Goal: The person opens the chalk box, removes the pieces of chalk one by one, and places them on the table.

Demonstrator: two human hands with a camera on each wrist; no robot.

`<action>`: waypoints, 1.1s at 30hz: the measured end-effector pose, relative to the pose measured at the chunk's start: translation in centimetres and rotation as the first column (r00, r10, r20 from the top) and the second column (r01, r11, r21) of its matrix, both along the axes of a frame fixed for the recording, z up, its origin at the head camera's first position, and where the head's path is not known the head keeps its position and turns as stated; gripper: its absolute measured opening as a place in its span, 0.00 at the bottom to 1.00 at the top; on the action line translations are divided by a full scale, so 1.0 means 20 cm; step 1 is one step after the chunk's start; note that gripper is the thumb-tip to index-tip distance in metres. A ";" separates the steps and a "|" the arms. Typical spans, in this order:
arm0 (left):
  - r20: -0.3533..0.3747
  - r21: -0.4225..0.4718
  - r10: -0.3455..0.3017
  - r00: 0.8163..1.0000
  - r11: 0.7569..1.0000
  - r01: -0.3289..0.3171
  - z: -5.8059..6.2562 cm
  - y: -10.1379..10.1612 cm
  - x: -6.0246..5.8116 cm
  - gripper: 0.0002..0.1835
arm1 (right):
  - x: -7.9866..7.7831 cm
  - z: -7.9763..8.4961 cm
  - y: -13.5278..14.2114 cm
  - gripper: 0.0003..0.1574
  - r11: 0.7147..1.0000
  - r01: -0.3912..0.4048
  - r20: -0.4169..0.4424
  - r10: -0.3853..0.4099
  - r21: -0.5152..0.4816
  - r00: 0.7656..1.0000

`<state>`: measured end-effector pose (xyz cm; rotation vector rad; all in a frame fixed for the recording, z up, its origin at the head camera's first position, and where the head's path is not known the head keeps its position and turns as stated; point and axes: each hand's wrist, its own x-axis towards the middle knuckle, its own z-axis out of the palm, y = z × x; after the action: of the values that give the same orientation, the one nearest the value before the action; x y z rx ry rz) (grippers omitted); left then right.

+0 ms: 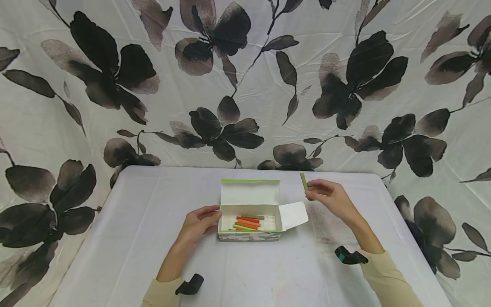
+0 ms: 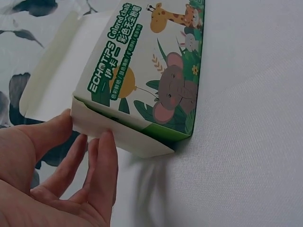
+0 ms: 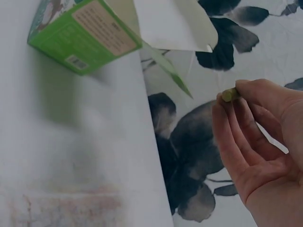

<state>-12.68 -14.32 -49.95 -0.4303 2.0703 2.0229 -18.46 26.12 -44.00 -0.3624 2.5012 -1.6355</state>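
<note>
An open box of colored chalk stands on the table, its lid raised at the back and a side flap folded out to the right. Inside lie several chalk sticks in red, orange and green. My left hand holds the box at its left end, thumb at one edge and fingertips against the end flap. Right of the box and above the table, my right hand pinches an olive-green chalk stick between thumb and fingers. In the right wrist view that chalk stick shows end-on.
A white cloth covers the table, with a faint reddish-brown smudge right of the box. Behind the table hangs a floral curtain. Dark wrist devices sit near both sleeves.
</note>
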 end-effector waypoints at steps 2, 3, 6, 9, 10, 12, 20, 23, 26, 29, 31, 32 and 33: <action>0.002 0.002 -0.002 1.000 1.000 0.002 0.00 0.00 0.00 0.25 | 0.01 -0.01 0.02 0.25 1.000 0.020 0.002 -0.020 0.003 1.000; 0.002 0.003 -0.001 1.000 1.000 0.001 0.00 0.00 0.00 0.25 | 0.01 -0.01 0.04 0.25 1.000 0.027 0.004 -0.027 0.006 1.000; 0.001 0.005 0.002 1.000 1.000 -0.002 0.00 0.00 0.00 0.25 | 0.03 -0.04 0.07 0.24 0.998 0.048 -0.002 -0.048 0.028 0.999; -0.001 0.013 0.005 1.000 1.000 -0.005 0.00 0.00 0.00 0.25 | 0.04 -0.08 0.11 0.25 0.996 0.071 0.000 -0.072 0.053 0.997; -0.001 0.015 0.006 1.000 1.000 -0.006 0.00 0.00 0.01 0.25 | 0.05 -0.10 0.12 0.25 0.995 0.082 0.001 -0.082 0.064 0.997; -0.004 0.022 0.003 1.000 1.000 -0.003 0.00 0.00 0.01 0.24 | 0.06 -0.13 0.14 0.25 0.991 0.103 0.012 -0.104 0.083 0.995; -0.005 0.034 0.005 1.000 0.999 -0.004 -0.01 0.00 0.01 0.24 | 0.10 -0.27 0.17 0.21 0.964 0.165 0.022 -0.173 0.209 0.985; -0.010 0.037 0.002 1.000 0.999 -0.002 -0.02 0.01 0.00 0.24 | 0.11 -0.31 0.18 0.19 0.960 0.165 0.025 -0.176 0.228 0.984; -0.013 0.038 -0.001 1.000 0.999 0.001 -0.02 0.01 0.00 0.24 | 0.11 -0.34 0.18 0.18 0.957 0.167 0.033 -0.180 0.238 0.983; -0.007 0.036 0.005 1.000 0.999 -0.004 -0.02 0.01 0.00 0.24 | 0.11 -0.37 0.17 0.18 0.951 0.168 0.047 -0.186 0.258 0.981; -0.002 0.037 0.009 1.000 0.999 -0.009 -0.02 0.01 0.00 0.24 | 0.11 -0.38 0.17 0.17 0.944 0.165 0.048 -0.186 0.285 0.981; 0.002 0.038 0.012 1.000 0.999 -0.012 -0.02 0.01 0.01 0.24 | 0.11 -0.38 0.17 0.16 0.941 0.163 0.048 -0.185 0.298 0.982; 0.003 0.039 0.012 1.000 0.999 -0.012 -0.02 0.01 0.01 0.24 | 0.11 -0.39 0.17 0.15 0.936 0.162 0.046 -0.185 0.312 0.982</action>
<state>-12.56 -14.15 -50.27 -0.4388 2.0275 2.0647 -16.30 29.42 -51.77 -0.0440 2.7360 -1.2507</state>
